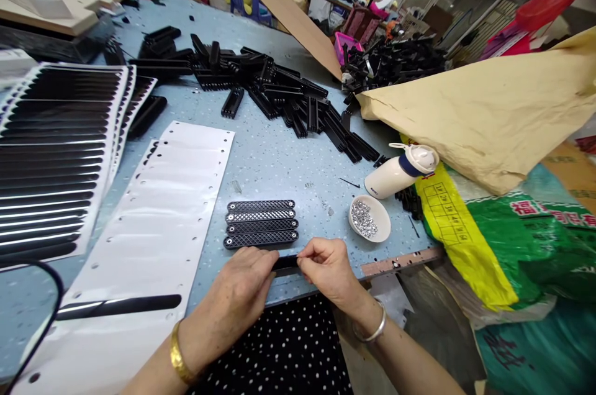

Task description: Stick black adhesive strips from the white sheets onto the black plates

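Observation:
At the table's near edge, a slim black strip [286, 262] spans the gap between my hands. My left hand [246, 280] is closed over its left end, knuckles up. With thumb and forefinger, my right hand [328, 267] pinches the right end. Much of the strip is covered by my fingers. Just beyond my hands, several black bars with a crosshatched face [261, 223] lie in a row, a silvery dot at their ends. To the left, a white backing sheet [153, 215] carries one black sticker strip [123, 306] near its bottom.
Right of my hands stands a white bowl of small silvery parts [369, 219], beside a cream bottle [400, 171] lying tilted. Black plastic pieces [279, 87] are heaped across the back. Sheets of black sticker strips [51, 159] overlap at left. Brown paper [475, 115] and printed sacks [526, 233] crowd the right.

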A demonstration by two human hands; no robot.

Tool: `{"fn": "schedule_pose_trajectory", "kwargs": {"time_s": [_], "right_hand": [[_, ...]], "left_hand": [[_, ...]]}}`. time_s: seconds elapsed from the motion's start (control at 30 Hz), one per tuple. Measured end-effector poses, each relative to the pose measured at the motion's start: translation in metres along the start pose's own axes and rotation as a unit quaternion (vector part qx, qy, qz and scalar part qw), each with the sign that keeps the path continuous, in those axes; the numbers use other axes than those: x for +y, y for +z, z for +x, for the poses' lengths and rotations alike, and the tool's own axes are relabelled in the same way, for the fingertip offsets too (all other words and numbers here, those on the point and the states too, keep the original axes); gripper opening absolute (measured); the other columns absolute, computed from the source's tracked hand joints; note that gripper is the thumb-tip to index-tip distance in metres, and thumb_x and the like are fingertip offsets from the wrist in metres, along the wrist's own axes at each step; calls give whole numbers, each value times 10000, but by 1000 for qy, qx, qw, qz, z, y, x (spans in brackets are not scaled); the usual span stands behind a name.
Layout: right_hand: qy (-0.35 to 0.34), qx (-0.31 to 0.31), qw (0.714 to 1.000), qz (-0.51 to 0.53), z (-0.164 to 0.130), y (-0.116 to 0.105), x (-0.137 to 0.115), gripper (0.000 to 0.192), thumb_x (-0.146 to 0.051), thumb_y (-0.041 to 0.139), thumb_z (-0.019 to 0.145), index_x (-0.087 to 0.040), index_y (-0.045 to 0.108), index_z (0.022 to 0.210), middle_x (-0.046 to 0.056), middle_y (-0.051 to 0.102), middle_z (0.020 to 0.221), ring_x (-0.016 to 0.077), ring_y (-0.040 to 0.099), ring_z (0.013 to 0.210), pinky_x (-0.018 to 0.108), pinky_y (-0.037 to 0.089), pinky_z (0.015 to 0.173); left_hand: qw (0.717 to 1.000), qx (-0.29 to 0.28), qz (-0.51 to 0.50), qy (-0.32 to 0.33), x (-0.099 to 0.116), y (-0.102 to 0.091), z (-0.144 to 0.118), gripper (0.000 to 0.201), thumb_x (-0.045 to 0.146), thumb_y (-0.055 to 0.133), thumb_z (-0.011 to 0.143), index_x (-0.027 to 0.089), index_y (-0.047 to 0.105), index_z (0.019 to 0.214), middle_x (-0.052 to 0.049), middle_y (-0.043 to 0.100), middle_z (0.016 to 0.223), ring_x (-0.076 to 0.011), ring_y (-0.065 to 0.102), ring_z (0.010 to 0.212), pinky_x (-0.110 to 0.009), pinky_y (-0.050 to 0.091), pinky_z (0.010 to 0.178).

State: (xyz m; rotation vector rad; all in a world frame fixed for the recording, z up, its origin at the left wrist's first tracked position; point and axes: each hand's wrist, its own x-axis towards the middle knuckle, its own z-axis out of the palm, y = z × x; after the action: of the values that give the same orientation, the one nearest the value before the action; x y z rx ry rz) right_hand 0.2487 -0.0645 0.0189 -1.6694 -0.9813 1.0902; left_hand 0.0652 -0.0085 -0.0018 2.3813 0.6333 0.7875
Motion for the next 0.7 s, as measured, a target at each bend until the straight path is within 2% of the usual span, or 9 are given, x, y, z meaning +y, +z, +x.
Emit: {"fn": "schedule_pose_trajectory", "kwargs": {"time_s": [0.17, 0.47, 0.7], "right_hand": [[2, 5, 1000, -6, 0, 0, 1, 74, -180, 575, 637, -181, 617, 577, -58, 505, 444, 85, 430, 404, 198, 324, 385], [-21, 14, 999, -45, 0, 1, 4, 72, -185, 588, 654, -170, 614, 588, -41, 539, 477, 85, 442, 422, 201, 339, 409], [-93, 31, 988, -117, -5, 3, 10, 57, -161, 586, 702, -174, 596, 648, -25, 555, 535, 106, 493, 472, 218, 392, 449]], "left_hand": [[1000, 3, 7, -5, 1, -1, 1, 232, 87, 455, 928, 173, 610, 1077, -60, 681, 881, -190, 637, 782, -352, 550, 701], [1000, 3, -5, -1, 1, 0, 0, 265, 65, 458, 925, 161, 587, 1135, -77, 684, 923, -201, 634, 816, -371, 551, 723], [1000, 1, -4, 7, 1, -1, 1, 308, 70, 455, 931, 165, 586, 1192, -81, 695, 915, -215, 643, 850, -388, 550, 742]]}}
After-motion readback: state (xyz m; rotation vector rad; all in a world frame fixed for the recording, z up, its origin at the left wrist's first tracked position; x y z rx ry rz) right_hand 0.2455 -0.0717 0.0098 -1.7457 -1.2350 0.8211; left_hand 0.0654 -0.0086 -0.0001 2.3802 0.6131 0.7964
